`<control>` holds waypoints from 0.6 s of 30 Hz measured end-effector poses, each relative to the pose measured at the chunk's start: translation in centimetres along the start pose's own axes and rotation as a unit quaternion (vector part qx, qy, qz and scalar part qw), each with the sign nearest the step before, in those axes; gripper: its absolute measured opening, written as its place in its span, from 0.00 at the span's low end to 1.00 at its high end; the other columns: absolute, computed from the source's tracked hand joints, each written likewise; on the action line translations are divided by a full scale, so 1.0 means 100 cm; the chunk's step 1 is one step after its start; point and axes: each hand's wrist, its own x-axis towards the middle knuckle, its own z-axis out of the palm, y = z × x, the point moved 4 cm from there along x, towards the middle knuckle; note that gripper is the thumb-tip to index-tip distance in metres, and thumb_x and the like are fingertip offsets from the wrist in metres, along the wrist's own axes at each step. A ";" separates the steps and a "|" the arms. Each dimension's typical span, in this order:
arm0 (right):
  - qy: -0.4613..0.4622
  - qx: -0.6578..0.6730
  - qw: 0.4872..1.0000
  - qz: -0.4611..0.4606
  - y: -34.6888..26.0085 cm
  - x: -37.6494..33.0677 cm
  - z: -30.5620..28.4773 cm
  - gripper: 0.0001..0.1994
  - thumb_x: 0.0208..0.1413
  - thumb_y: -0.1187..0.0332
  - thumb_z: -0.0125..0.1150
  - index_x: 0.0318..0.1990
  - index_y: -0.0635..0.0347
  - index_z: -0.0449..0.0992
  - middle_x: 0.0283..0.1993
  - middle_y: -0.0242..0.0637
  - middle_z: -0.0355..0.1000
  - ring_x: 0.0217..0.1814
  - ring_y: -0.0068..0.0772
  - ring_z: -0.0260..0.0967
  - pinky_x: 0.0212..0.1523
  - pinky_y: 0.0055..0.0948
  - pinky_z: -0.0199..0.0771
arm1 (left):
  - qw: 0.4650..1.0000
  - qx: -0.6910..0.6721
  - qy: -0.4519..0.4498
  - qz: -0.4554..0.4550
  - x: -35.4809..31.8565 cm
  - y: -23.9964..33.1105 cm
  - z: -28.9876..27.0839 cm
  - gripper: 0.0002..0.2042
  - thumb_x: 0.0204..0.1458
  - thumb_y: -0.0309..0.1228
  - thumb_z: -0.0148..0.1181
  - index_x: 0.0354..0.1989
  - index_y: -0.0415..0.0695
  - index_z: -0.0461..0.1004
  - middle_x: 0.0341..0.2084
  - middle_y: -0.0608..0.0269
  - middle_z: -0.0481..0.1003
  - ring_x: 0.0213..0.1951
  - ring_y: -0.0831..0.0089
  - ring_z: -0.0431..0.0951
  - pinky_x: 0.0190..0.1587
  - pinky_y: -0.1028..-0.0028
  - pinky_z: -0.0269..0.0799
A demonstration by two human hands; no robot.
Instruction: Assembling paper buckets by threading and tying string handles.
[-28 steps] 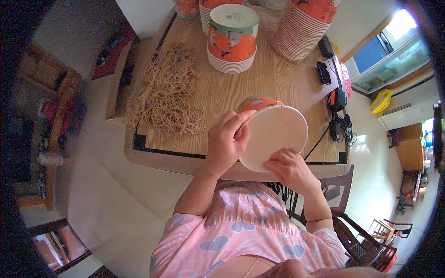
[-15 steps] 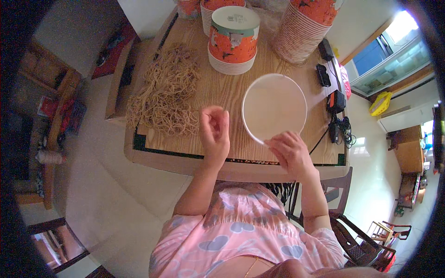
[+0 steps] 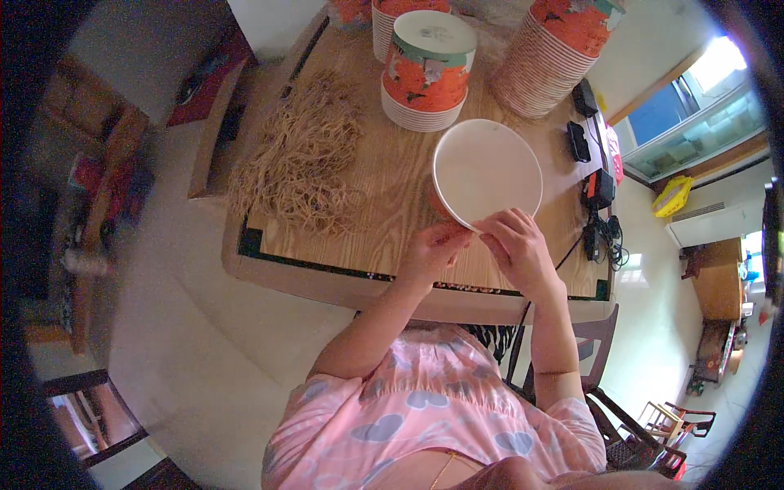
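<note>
A white-lined paper bucket is tipped with its round mouth toward me over the near part of the table. My right hand pinches its near rim between thumb and fingers. My left hand is closed against the outer wall just under that rim, beside the right fingertips. Whatever its fingers may hold is hidden. Left of the bucket lies a loose heap of tan twine. Beyond it, an orange printed paper bucket stands upside down on a short stack of white rims.
A tall leaning stack of nested buckets stands at the back right of the wooden table. Along the right edge lie a black box, a black and orange device and coiled black cable. A dark chair stands at lower right.
My left hand has moved right, from beside the twine to the bucket's near rim. The bucket has tilted slightly, and my right hand still grips it. The whole view has shifted a little.
</note>
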 end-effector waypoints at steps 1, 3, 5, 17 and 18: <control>0.000 0.000 1.000 0.000 -0.004 0.000 -0.001 0.10 0.46 0.73 0.55 0.38 0.60 0.72 0.35 0.38 0.68 0.39 0.42 0.64 0.42 0.36 0.63 | 1.000 0.000 0.000 0.000 0.000 -0.001 -0.002 0.07 0.48 0.31 0.58 0.31 0.42 0.75 0.20 0.73 0.70 0.16 0.87 0.61 0.20 0.85 0.58; 0.019 0.013 0.999 0.024 -0.012 -0.003 -0.007 0.13 0.45 0.73 0.57 0.41 0.59 0.71 0.39 0.39 0.68 0.42 0.42 0.64 0.44 0.36 0.64 | 0.997 0.073 -0.020 0.002 0.001 -0.006 -0.005 0.07 0.48 0.30 0.58 0.31 0.40 0.74 0.21 0.71 0.72 0.20 0.86 0.65 0.23 0.84 0.62; 0.024 0.025 0.999 0.026 -0.019 -0.015 -0.012 0.14 0.44 0.73 0.57 0.42 0.59 0.71 0.41 0.39 0.68 0.43 0.42 0.65 0.45 0.36 0.64 | 0.996 0.086 -0.014 0.032 -0.005 -0.008 -0.006 0.06 0.48 0.29 0.58 0.31 0.40 0.74 0.22 0.71 0.72 0.23 0.85 0.67 0.26 0.83 0.64; 0.179 0.139 0.967 0.115 -0.027 -0.061 0.001 0.14 0.41 0.82 0.57 0.38 0.59 0.73 0.51 0.45 0.64 0.52 0.43 0.64 0.49 0.34 0.66 | 0.981 0.174 -0.029 0.084 -0.018 -0.014 0.000 0.06 0.47 0.28 0.58 0.30 0.39 0.74 0.22 0.70 0.73 0.25 0.85 0.68 0.28 0.82 0.65; 0.198 0.134 0.962 0.132 -0.025 -0.060 -0.001 0.13 0.42 0.83 0.56 0.37 0.60 0.73 0.49 0.45 0.65 0.51 0.40 0.65 0.48 0.32 0.67 | 0.980 0.180 -0.030 0.081 -0.021 -0.014 0.001 0.06 0.47 0.29 0.58 0.28 0.39 0.74 0.21 0.70 0.72 0.24 0.85 0.68 0.27 0.82 0.65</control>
